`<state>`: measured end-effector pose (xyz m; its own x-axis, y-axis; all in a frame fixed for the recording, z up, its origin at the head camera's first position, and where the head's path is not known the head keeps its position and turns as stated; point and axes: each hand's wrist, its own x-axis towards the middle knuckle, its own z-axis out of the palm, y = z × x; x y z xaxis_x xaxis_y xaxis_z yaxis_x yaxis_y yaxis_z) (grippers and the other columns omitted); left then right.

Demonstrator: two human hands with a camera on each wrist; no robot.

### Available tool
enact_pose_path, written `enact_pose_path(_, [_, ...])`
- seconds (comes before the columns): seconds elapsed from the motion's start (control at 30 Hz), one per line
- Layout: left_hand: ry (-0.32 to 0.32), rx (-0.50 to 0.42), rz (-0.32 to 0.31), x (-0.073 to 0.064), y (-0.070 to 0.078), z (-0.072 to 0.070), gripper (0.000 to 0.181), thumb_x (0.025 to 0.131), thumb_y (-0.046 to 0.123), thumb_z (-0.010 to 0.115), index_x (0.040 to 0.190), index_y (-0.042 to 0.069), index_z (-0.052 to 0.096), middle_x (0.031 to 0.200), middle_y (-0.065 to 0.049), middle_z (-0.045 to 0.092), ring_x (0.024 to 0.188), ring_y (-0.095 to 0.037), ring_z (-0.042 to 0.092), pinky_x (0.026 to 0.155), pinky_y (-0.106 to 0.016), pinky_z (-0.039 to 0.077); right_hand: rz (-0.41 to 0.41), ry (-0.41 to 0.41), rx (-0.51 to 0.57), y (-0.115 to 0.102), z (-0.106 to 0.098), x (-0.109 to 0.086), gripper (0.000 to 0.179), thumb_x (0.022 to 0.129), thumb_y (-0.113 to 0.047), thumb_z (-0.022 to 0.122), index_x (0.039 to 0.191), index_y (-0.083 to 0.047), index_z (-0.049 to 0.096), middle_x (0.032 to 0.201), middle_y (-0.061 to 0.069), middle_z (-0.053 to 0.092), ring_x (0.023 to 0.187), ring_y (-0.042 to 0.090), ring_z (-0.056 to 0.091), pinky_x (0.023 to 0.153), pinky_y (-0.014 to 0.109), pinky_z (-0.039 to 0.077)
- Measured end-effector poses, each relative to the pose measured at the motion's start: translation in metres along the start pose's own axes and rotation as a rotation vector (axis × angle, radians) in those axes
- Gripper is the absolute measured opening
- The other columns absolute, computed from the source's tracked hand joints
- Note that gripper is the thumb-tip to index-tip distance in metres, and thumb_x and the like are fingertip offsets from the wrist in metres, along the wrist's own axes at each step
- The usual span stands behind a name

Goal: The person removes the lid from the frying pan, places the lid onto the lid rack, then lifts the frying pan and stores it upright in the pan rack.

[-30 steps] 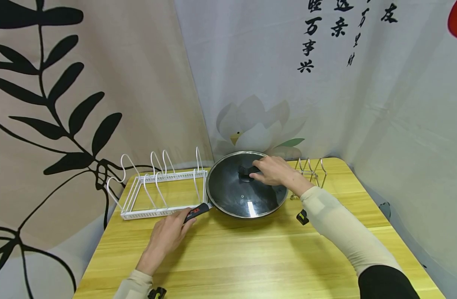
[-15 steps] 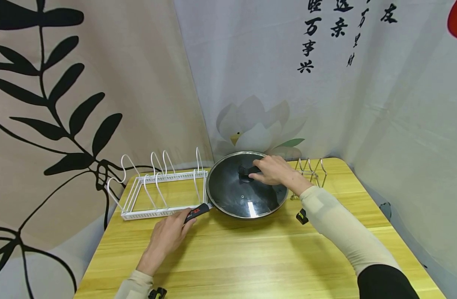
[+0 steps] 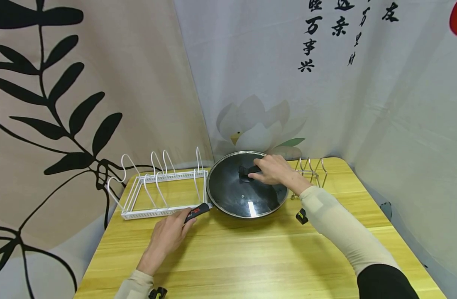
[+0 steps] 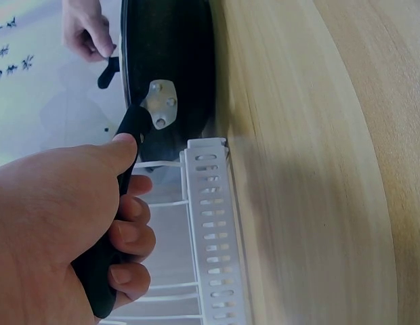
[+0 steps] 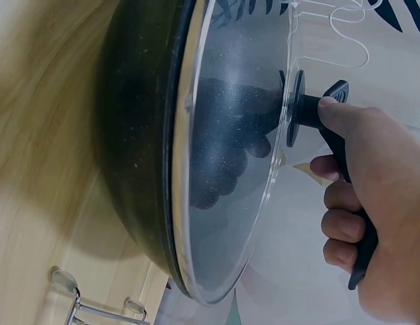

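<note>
A dark wok point(image 5: 132, 135) stands on the wooden table with a glass lid point(image 3: 228, 187) resting on its rim. My left hand point(image 3: 169, 234) grips the wok's black handle point(image 3: 196, 212), the fingers curled round it in the left wrist view. On top, my right hand point(image 3: 274, 170) holds the lid's black knob point(image 5: 342, 145), thumb on one side and fingers curled under its long arm. Left of the wok, close beside it, is a white wire rack point(image 3: 153, 213) with upright loops.
A small chrome wire rack point(image 3: 312, 171) stands behind my right forearm, to the right of the wok. The table point(image 3: 250, 257) stretches in front of the wok. A printed curtain point(image 3: 258, 62) hangs directly behind the table's back edge.
</note>
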<state>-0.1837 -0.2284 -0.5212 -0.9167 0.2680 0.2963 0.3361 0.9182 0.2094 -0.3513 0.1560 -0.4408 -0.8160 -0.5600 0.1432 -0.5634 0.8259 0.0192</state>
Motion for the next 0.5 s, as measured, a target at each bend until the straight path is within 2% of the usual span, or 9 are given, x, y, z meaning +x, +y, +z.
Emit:
enact_pose_path(0.23, [-0.004, -0.002, -0.008, 0.0009, 0.0018, -0.001, 0.025, 0.11, 0.034, 0.077, 0.126, 0.015, 0.075, 0.093, -0.005, 0.078, 0.062, -0.01, 0.054, 0.051, -0.03, 0.041, 0.019, -0.005, 0.026, 0.0006, 0.0014, 0.0007, 0.052, 0.107, -0.062, 0.07, 0.124, -0.014, 0.079, 0.088, 0.003, 0.077, 0.073, 0.023, 0.071, 0.062, 0.043, 0.057])
enact_pose_path(0.5, [-0.031, -0.004, -0.026, 0.0015, 0.0013, -0.0007, 0.026, 0.111, 0.035, 0.075, 0.125, 0.013, 0.074, 0.083, -0.004, 0.071, 0.059, -0.01, 0.05, 0.051, -0.029, 0.04, 0.025, -0.001, 0.092, 0.0003, -0.0004, 0.0007, 0.047, 0.106, -0.062, 0.073, 0.103, -0.015, 0.075, 0.07, -0.001, 0.059, 0.063, 0.019, 0.058, 0.056, 0.035, 0.039])
